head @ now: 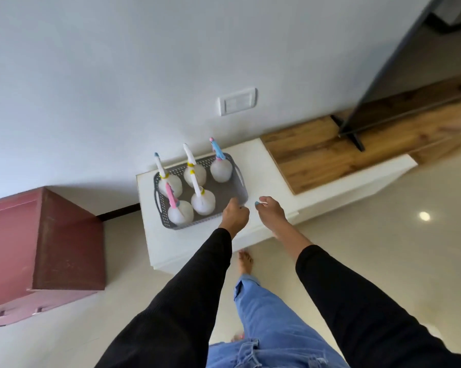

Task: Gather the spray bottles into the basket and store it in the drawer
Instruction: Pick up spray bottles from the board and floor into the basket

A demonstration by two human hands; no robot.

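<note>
A grey perforated basket (225, 193) with side handles stands on a low white cabinet (266, 176) by the wall. Several white spray bottles stand upright in it, among them one with a blue head (220, 170) at the far right and one with a pink head (180, 213) at the near left. My left hand (234, 214) is at the basket's near right corner with its fingers loosely curled and nothing visible in them. My right hand (271, 211) hovers over the cabinet top just right of the basket, fingers apart and empty.
A dark red box (51, 243) sits on the floor left of the cabinet. A wooden top (330, 150) carrying a black metal stand (357, 126) adjoins the cabinet on the right. A wall socket (237, 101) is above. My bare foot (245, 261) is near the cabinet front.
</note>
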